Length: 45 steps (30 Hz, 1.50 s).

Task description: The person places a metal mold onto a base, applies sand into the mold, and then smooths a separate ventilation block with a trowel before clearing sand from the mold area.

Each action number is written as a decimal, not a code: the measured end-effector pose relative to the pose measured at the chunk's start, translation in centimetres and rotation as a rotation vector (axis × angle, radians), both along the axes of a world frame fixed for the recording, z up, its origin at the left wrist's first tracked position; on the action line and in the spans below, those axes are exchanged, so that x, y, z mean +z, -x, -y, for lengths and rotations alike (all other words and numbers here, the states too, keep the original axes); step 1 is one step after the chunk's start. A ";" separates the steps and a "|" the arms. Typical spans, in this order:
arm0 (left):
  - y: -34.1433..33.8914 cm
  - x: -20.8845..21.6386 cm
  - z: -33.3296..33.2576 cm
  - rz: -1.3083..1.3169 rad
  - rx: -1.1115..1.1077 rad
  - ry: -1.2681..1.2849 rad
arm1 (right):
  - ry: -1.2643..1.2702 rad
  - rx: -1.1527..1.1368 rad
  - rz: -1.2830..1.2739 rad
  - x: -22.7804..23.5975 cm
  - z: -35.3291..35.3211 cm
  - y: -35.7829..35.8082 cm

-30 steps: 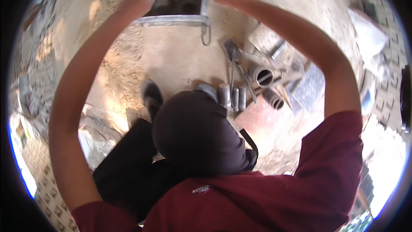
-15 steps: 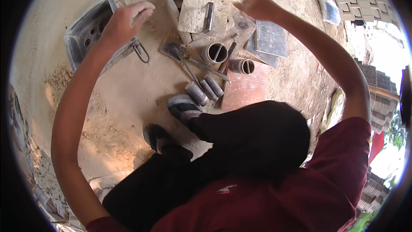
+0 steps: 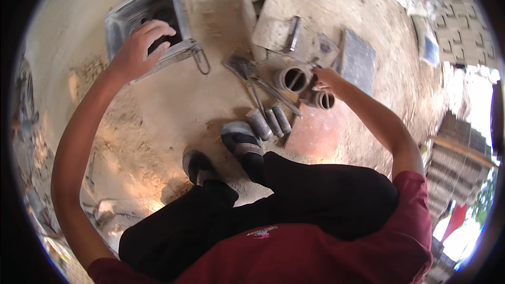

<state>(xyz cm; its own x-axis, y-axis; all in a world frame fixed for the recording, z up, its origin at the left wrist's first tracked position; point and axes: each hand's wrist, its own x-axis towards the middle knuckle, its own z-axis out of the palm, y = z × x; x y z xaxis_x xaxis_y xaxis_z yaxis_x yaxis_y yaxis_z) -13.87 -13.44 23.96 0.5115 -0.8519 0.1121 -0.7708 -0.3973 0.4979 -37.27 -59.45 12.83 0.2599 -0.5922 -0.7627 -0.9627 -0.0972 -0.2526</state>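
My left hand (image 3: 141,52) hovers above the near side of a grey rectangular metal mould box (image 3: 117,21), its fingers curved and apart with nothing between them. A wire loop (image 3: 200,60) hangs at the box's right corner. My right hand (image 3: 327,81) is low among the tools, its fingers curled down between a wide hollow cylinder (image 3: 281,78) and a smaller one (image 3: 327,100), each with a bar across its mouth. What these fingers grip is mostly hidden. Left of the wide cylinder lie a flat-bladed trowel (image 3: 241,67) and a long metal strip (image 3: 279,93).
Several short grey rods (image 3: 259,124) lie near my shoes (image 3: 243,139). Behind the cylinders, a dusty board (image 3: 273,21) carries a metal bar (image 3: 293,32). Dark sheets (image 3: 359,60) and a reddish board (image 3: 315,131) lie to the right. Stacked tiles (image 3: 457,152) stand far right.
My right hand has come down from above the tools to beside the cylinders, its fingers curling in. My left hand has lowered slightly over the box. The view has shifted.
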 end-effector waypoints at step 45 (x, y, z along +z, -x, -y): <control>84.9 -12.3 -7.9 -1.005 3.085 0.220 | -1.338 1.922 0.244 6.1 -64.8 11.1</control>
<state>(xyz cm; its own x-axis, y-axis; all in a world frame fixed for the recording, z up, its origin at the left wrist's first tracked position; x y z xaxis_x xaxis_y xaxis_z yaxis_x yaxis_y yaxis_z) -98.78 -5.50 11.69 -0.5756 0.6743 -0.4626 0.6532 0.7195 0.2359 -48.42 5.31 18.91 -0.1859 0.9484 -0.2570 0.0339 -0.2552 -0.9663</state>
